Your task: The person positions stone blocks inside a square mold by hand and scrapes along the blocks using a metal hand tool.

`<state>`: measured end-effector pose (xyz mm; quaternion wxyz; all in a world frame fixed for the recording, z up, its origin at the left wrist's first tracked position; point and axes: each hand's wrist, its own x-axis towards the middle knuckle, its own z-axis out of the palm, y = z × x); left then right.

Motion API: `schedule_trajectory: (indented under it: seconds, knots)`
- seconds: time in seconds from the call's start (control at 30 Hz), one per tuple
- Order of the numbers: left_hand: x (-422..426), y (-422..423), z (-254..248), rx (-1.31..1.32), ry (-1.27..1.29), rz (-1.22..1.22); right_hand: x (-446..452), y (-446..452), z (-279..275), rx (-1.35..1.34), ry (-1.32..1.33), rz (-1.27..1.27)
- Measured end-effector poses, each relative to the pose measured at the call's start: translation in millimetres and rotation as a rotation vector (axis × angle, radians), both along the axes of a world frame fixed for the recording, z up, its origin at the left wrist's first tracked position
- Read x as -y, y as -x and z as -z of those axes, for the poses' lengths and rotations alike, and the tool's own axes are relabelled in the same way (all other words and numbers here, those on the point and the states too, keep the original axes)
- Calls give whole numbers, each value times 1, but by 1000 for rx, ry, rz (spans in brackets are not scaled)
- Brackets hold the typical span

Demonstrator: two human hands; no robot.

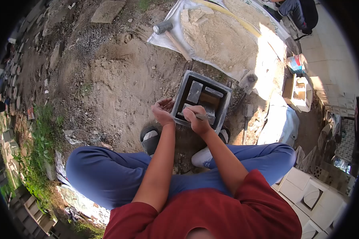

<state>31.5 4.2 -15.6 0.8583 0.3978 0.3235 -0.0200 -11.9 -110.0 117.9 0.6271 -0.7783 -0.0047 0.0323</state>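
Note:
A square grey box-shaped mould (223, 102) with rectangular blocks inside stands on the ground between my feet. My right hand (196, 118) is closed around a thin, stick-like tool (202, 116) over the near part of the mould. At the mould's left side is my left hand (163, 112), palm turned up and fingers loosely curled, with nothing seen in it. Its edge is at the mould's near left corner. Inside the mould, a grey rectangular block (194, 92) lies at the upper left and a narrower one (214, 92) at the upper right.
A mallet (163, 27) lies beyond the mould beside a sheet (155, 38) bearing a sandy heap (219, 40). Right of the mould are a trowel (248, 110), a bucket (296, 63) and a pale block mould (301, 94). Another person (297, 14) is at the top right.

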Motion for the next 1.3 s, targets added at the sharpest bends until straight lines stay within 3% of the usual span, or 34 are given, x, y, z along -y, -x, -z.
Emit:
schedule_trajectory:
  seconds: [0.13,0.3,0.4,0.57,0.63,0.67,0.73,0.87,0.93,1.1,1.3]
  knots:
    - [-2,6,8,-22,-17,13,-3,4,-29,32,-11,1]
    - [-2,2,8,55,-134,82,-4,5,10,203,58,-3]
    - [-2,5,3,33,-229,150,2,3,9,-81,-240,93]
    - [-5,3,7,132,-280,194,11,20,-1,11,-380,144]
    - [-7,7,-10,289,-1221,530,16,22,-36,9,-600,347]
    - [-3,11,-21,295,-1225,529,22,23,-58,62,-626,403]
    - [7,20,-39,637,-1566,446,43,26,-91,149,-754,490]
    - [8,32,-51,836,-1699,604,93,41,-119,377,-912,607]
    - [8,41,-54,921,-1756,820,113,47,-126,422,-899,675]
    - [10,48,-57,900,-1724,825,138,50,-119,425,-719,934]
    - [21,37,-61,818,-1769,835,134,50,-112,335,-711,960]
